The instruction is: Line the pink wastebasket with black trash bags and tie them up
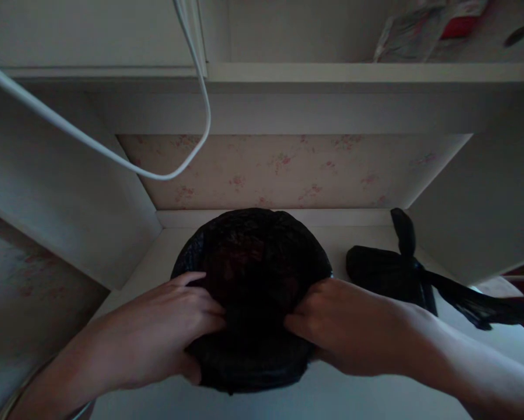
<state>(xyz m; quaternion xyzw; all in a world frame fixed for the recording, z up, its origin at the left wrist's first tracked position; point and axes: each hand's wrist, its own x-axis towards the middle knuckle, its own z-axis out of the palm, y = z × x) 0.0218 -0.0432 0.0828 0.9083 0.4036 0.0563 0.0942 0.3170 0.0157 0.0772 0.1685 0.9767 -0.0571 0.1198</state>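
Seen from the head camera I watch through, with the middle of my view as the clock's centre, a black-lined round container (253, 370) sits at 6 o'clock, its wide mouth facing up towards me. Glossy, wrinkled black plastic covers its rim and runs down inside, where it is too dark for me to make out the bottom.

My left hand (185, 309), between 7 and 8 o'clock, grips the near-left edge: the fingers curl into the mouth and the thumb stays outside, pinching the edge between them. The index finger reaches out straighter along the rim. My right hand (325, 315), at 5 o'clock, is curled closed over the near-right edge, its fingertips lost in shadow.

The container rests on a white tabletop (375, 402). At 4 o'clock, just beyond my right wrist, lies a knotted black bag (384, 274), one loose end standing up and another trailing towards the right.

At 12 o'clock is a strip of wallpaper (296, 169) with small pink flowers, under a pale shelf (358, 73). Around 2 o'clock, some blurred items in clear wrapping (414, 35) sit on that shelf. A white cable (157, 175) loops through from 9 to 11 o'clock.
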